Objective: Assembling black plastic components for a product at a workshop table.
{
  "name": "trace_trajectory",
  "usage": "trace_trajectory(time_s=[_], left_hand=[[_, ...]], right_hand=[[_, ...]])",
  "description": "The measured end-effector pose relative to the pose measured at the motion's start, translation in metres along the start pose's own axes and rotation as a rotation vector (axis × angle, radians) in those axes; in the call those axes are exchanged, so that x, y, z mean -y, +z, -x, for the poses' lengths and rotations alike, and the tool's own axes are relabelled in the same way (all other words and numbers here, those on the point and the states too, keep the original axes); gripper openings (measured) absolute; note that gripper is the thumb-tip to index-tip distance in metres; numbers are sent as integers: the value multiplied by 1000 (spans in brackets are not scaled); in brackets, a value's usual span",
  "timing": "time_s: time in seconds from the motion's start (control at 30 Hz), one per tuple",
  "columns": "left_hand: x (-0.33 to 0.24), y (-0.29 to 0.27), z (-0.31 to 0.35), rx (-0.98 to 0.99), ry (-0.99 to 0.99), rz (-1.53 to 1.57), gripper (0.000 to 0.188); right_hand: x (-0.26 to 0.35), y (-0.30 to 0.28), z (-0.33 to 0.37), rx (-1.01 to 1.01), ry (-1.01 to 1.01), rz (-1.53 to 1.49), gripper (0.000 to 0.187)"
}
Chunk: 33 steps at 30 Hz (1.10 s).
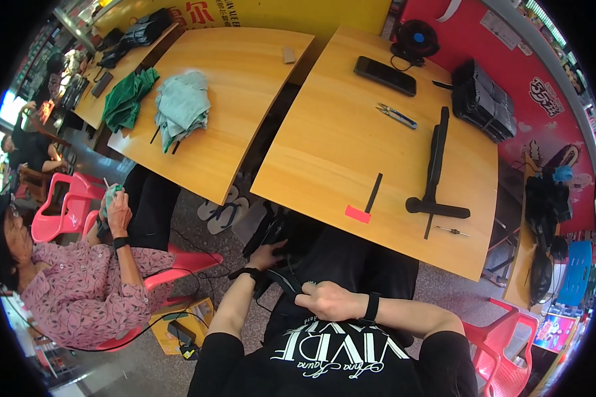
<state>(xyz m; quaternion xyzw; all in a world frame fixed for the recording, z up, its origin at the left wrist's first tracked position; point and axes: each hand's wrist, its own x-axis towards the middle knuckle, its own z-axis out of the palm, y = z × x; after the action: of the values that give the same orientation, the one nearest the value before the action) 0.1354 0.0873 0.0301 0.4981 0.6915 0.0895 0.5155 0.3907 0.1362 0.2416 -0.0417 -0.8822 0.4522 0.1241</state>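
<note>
Over my lap lies a black strap-like fabric piece (284,280), and its lower end runs into my closed right hand (326,300). What the fingers of that fist cover is hidden. My left hand (266,255) grips black fabric farther out, beside my left thigh; its fingertips are partly lost against the dark cloth. On the table (311,159) in front of me lie a long black T-shaped strap piece (436,162), blue-handled thread snips (397,116), a small thin pointed tool (453,231) and a pink-red tab (357,213) with a black strip.
A black fan (417,40), a black phone-like device (385,75) and a stack of wrapped black goods (483,100) stand at the table's far right. Green cloth (131,99) and pale grey-green cloth (182,107) lie on the left table. A person (89,284) sits at my left, near a yellow box (179,325).
</note>
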Motion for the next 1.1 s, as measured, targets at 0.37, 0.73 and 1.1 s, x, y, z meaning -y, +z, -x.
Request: trace_trajectory(time_s=[0.37,0.73,1.1], left_hand=[[-21,-14,12,-65,-46,-189,63],[-40,-17,23,-74,-117,-264,63],[-39,-11,36,-172,66,-234,49]], right_hand=[[13,-22,13,-164,60,-40,18],[21,-25,18,-178,91,-116,18],[5,-33,40,-524,676,-875,3]])
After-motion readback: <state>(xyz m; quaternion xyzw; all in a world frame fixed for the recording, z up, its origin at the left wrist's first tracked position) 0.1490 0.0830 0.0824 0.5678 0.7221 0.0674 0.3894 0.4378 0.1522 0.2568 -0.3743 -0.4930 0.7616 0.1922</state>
